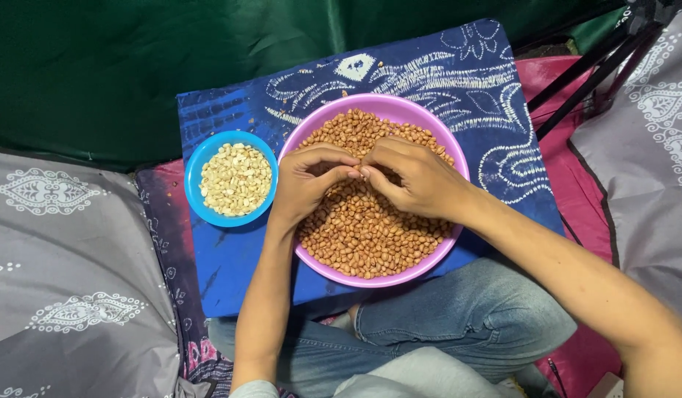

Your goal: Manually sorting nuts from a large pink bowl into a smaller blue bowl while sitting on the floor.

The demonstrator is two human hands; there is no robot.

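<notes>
The fingers (353, 174) of both hands meet at their tips just above the heap of brown peanuts (363, 221), pressed together in a small pinch. Whatever sits between them is too small to make out, though it lies right at the point where thumb and forefinger of each side touch. The left hand (308, 180) curls in from the left with its knuckles up, its fingers bent inward; the right hand (418, 177) comes in from the right, its back to the camera and its fingertips closed against those of the left.

Both hands hover over the middle of a round purple bowl (444, 136), which is nearly full of the red-brown, unskinned peanuts. Just beside it on the left, almost touching its rim, stands a smaller blue bowl (197, 166) holding pale, skinned peanuts (236, 179).

The two bowls rest on a flat surface covered with a blue patterned cloth (466, 66) marked with white swirling lines. Below the purple bowl the person's knees in blue jeans (459, 317) show, folded in a cross-legged seat. Grey fabric with white ornaments (68, 280) lies to the left and right, a dark green sheet (98, 66) stretches behind, and black tripod legs (591, 70) slant in at the upper right.
</notes>
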